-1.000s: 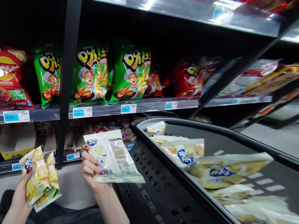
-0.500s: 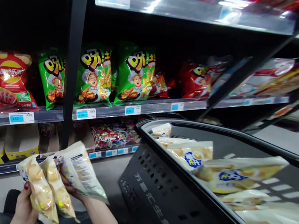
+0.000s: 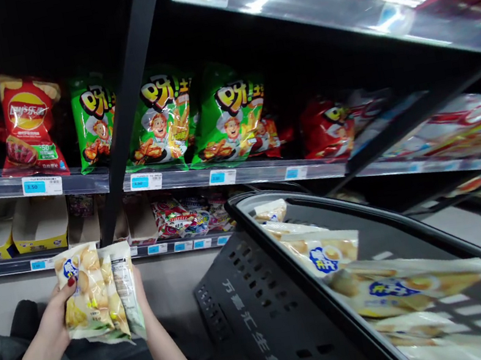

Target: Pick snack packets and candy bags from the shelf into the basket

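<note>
Low at the left, my left hand (image 3: 54, 321) is closed on a cream and yellow snack bag (image 3: 83, 288), its thumb with a red nail across the front. Against that bag stands another snack bag (image 3: 112, 295), mostly covered. My right hand (image 3: 141, 293) grips the right side of the bunch, around a snack bag (image 3: 125, 281) whose printed back faces me; most of its fingers are hidden behind it. To the right is a dark grey shopping basket (image 3: 254, 311), holding several similar snack bags (image 3: 395, 292).
Ahead, a shelf (image 3: 87, 181) carries a red bag of chips (image 3: 29, 127) and green snack bags (image 3: 160, 123). Below it stand open cardboard boxes (image 3: 40, 221) and small colourful packets (image 3: 177, 219). A dark upright post (image 3: 125, 95) divides the shelving. An upper shelf edge (image 3: 313, 12) juts out overhead.
My hands have drawn together, bringing the spread snack bags into one upright bunch. The left bag's front has turned towards me. The whole view has shifted slightly.
</note>
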A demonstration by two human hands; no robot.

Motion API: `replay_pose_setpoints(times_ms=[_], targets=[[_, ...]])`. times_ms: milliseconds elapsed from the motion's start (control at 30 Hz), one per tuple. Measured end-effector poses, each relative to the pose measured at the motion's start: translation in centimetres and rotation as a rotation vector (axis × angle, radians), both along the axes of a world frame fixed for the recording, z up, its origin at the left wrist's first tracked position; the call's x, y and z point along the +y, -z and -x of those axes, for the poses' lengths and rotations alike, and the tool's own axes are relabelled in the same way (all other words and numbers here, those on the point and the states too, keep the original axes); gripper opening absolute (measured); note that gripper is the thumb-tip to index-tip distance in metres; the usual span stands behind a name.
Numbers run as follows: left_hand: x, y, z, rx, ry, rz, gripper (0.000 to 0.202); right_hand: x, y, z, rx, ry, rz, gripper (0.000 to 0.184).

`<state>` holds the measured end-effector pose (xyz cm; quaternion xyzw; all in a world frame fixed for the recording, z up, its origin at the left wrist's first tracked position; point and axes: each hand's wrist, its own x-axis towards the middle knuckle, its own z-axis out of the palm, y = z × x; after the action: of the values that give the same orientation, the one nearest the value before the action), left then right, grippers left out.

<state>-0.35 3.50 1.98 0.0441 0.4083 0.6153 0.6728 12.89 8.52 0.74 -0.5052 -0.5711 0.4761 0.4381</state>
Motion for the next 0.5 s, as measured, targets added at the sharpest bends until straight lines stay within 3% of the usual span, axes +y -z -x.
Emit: replay_pose_setpoints(times_ms=[100, 267, 367, 500], targets=[[0.2, -0.3, 0.1, -0.008, 0.038, -0.037, 0.030, 0.2, -0.6, -0.7, -0.004, 0.147, -0.063, 0.016], [0.5, -0.4, 0.3, 0.091, -0.010, -0.064, 0.024, 0.1, -2.7, -1.9, 0.084, 0.239, -0.125, 0.022], [0.6, 0.1, 0.3, 0.265, -0.030, -0.092, 0.025, -0.9, -4.3, -2.1, 0.059, 0.117, -0.187, 0.021], [0.7, 1.4, 0.0, 0.515, -0.014, -0.127, 0.032, -2.5, -5.1, -1.2, -0.195, -0.024, -0.122, 0.025]])
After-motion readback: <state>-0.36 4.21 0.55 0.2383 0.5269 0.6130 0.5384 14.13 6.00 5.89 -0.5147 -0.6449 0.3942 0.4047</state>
